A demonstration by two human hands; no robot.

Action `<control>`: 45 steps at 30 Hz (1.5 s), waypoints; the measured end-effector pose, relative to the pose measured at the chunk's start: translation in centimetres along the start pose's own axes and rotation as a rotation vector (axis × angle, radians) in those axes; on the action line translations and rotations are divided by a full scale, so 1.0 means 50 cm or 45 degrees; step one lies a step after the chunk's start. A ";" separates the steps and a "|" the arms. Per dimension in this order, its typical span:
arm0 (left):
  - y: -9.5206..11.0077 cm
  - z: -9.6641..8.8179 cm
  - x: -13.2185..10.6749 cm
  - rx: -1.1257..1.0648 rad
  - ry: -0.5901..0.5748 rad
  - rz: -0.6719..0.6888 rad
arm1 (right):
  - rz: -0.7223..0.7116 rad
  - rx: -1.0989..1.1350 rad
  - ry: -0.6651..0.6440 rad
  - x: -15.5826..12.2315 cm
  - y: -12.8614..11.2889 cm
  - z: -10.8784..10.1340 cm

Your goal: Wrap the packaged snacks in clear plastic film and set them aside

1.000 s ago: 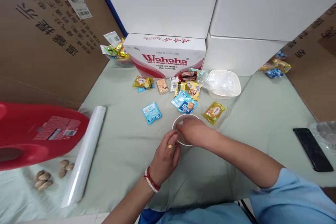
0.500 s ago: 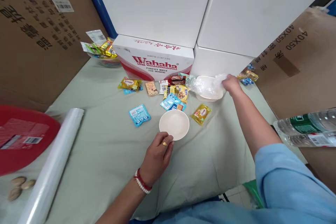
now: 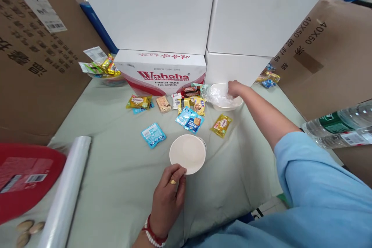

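Observation:
My left hand (image 3: 169, 195) pinches the near rim of a small white bowl (image 3: 187, 152) standing on the pale green tablecloth (image 3: 122, 170). My right hand (image 3: 235, 88) reaches far forward into a larger white bowl (image 3: 236, 103) and grips the crumpled clear plastic wrap (image 3: 217, 95) lying in it. Between the two bowls lie several snack packets: a blue one (image 3: 154, 135), a yellow one (image 3: 221, 124) and a cluster (image 3: 188, 106) in front of the Wahaha carton.
A Wahaha carton (image 3: 162, 71) and white boxes (image 3: 250, 27) close off the back; brown cardboard boxes flank both sides. A cling film roll (image 3: 66, 193), a red container (image 3: 23, 178) and nuts (image 3: 24, 230) lie at the left. Water bottles (image 3: 340, 128) lie at the right.
My right hand left the small bowl, went out to the larger bowl and moved from its right rim into it onto the plastic wrap. My left hand stayed at the small bowl's rim.

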State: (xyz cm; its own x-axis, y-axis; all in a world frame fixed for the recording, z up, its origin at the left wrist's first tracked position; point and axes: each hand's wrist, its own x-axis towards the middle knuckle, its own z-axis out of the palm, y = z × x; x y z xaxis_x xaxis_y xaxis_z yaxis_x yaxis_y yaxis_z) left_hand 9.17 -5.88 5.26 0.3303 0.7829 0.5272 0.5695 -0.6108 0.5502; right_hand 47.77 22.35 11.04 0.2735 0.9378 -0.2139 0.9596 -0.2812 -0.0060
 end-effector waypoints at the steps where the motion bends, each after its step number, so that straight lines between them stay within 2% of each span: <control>1: -0.002 -0.004 -0.002 0.005 0.003 -0.003 | 0.018 -0.002 -0.054 -0.001 0.010 -0.017; 3: -0.007 -0.009 -0.006 0.009 0.010 -0.014 | 0.057 -0.039 -0.111 -0.008 0.022 -0.048; 4: -0.008 -0.010 -0.006 0.008 0.011 -0.020 | 0.054 -0.070 -0.072 -0.016 0.023 -0.060; 6: -0.009 -0.008 -0.004 0.003 0.010 -0.024 | -0.001 -0.096 0.109 -0.041 0.009 -0.068; 9: -0.007 -0.002 -0.001 -0.021 0.003 -0.013 | -0.197 0.011 0.334 -0.089 -0.047 -0.043; 11: -0.005 -0.001 -0.001 -0.024 0.004 -0.008 | -0.335 0.029 0.306 -0.113 -0.087 -0.012; 13: -0.005 -0.005 -0.007 -0.012 0.000 -0.015 | -0.388 0.011 0.238 -0.119 -0.110 0.012; 15: -0.007 -0.011 -0.015 -0.001 -0.007 -0.040 | -0.348 0.088 0.265 -0.106 -0.106 0.020; 18: -0.012 -0.018 -0.028 0.004 -0.011 -0.078 | -0.184 0.278 0.467 -0.069 -0.067 0.015; 19: -0.014 -0.018 -0.030 0.004 -0.012 -0.084 | -0.110 0.284 0.474 -0.057 -0.053 0.016; 22: -0.016 -0.008 -0.027 -0.008 -0.013 -0.083 | 0.029 0.172 0.250 -0.038 -0.038 0.039; 24: -0.014 0.003 -0.019 -0.034 -0.018 -0.066 | 0.027 0.129 0.103 -0.033 -0.053 0.062; 26: -0.008 0.012 -0.011 -0.069 -0.024 -0.047 | 0.006 0.134 0.049 -0.026 -0.075 0.071; 29: 0.001 0.015 -0.006 -0.104 -0.032 -0.043 | -0.011 0.146 -0.035 -0.016 -0.091 0.036; 32: 0.006 0.011 -0.006 -0.090 -0.034 -0.064 | -0.094 0.283 -0.099 -0.024 -0.058 -0.037; 34: 0.005 0.007 -0.006 -0.073 -0.039 -0.074 | -0.194 0.458 -0.027 -0.038 -0.015 -0.079; 36: 0.003 0.006 -0.004 -0.066 -0.046 -0.078 | -0.240 0.533 0.189 -0.050 0.027 -0.094; 38: 0.001 0.008 -0.001 -0.073 -0.045 -0.074 | -0.181 0.431 0.400 -0.056 0.052 -0.075; 39: 0.000 0.010 0.000 -0.079 -0.043 -0.071 | -0.134 0.362 0.425 -0.056 0.055 -0.052; 41: 0.000 0.014 0.002 -0.089 -0.041 -0.067 | -0.068 0.237 0.276 -0.054 0.041 0.008; 43: 0.002 0.019 0.004 -0.093 -0.042 -0.063 | -0.061 0.137 0.018 -0.049 0.009 0.069; 45: 0.006 0.024 0.008 -0.100 -0.048 -0.056 | -0.075 0.079 -0.164 -0.040 -0.023 0.108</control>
State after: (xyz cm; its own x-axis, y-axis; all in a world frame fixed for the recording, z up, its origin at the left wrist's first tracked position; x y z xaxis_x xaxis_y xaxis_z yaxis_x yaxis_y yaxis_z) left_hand 10.38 -5.62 4.87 0.3352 0.8122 0.4775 0.5239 -0.5819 0.6220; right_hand 45.76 19.68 6.21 0.2024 0.9203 -0.3347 0.9667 -0.2424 -0.0819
